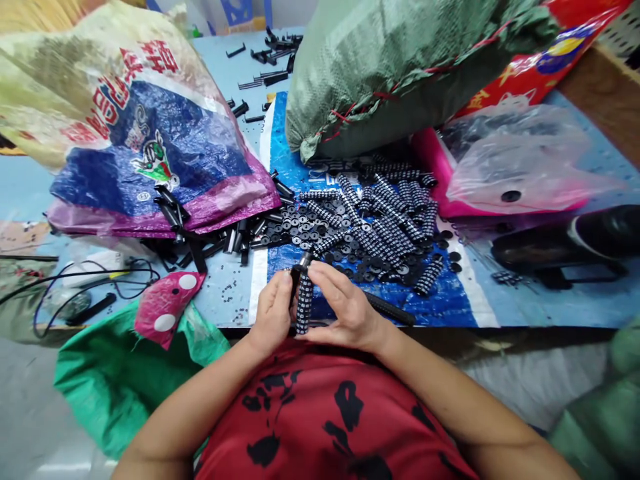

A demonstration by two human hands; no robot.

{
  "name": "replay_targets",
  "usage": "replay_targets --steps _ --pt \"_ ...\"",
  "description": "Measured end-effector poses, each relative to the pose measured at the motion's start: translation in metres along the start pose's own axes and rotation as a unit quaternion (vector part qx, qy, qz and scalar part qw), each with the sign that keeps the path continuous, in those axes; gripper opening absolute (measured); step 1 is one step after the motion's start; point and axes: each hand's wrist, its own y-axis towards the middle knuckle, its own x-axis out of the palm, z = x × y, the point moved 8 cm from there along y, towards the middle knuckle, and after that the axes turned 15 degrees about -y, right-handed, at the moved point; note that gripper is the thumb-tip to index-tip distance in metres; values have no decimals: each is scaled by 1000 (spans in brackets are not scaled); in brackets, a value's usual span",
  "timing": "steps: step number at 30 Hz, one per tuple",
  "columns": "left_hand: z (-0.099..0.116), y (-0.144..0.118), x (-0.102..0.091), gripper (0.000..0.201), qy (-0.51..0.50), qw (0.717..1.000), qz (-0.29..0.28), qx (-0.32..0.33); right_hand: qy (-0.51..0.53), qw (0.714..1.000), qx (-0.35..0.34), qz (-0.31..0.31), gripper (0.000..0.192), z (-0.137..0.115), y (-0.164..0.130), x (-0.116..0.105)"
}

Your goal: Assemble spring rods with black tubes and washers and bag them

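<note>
At the table's front edge, my left hand is closed, thumb up, on a dark plastic handle piece, mostly hidden by my fingers. Beside it stands a black-and-white studded roller, its far end meeting a shiny dark tip. My right hand grips this roller between fingertips at the top and thumb near the bottom. Whether the two pieces are joined I cannot tell. Just beyond my hands lies a heap of similar studded rollers, mixed with small dark discs.
A printed bag stands at left, with black handle pieces along its base. A green woven sack leans over the heap. At right are a pink tray and a black power tool. Green cloth hangs at the front left.
</note>
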Motion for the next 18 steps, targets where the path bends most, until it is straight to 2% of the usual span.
replay_targets --steps 2,5,8,11,15,17,18 --pt "0 0 1 45 -17 1000 8 14 -25 1000 -6 16 101 -4 1 -1" --pt "-7 0 1 37 -81 997 6 -13 -80 996 -1 28 97 -6 1 0" --pt "-12 1 -6 38 -138 989 23 -44 -129 992 8 7 89 -7 2 2" --pt "-19 3 -10 43 -165 980 16 -109 -157 987 4 -22 84 -8 2 7" --pt "-30 3 -7 49 -220 953 4 -209 -134 990 20 -29 93 -4 0 10" --pt "-34 5 -9 52 -230 947 3 -226 -100 994 26 -36 104 0 -4 9" --pt "-34 7 -13 52 -215 952 5 -216 -92 994 29 -43 106 3 -9 8"
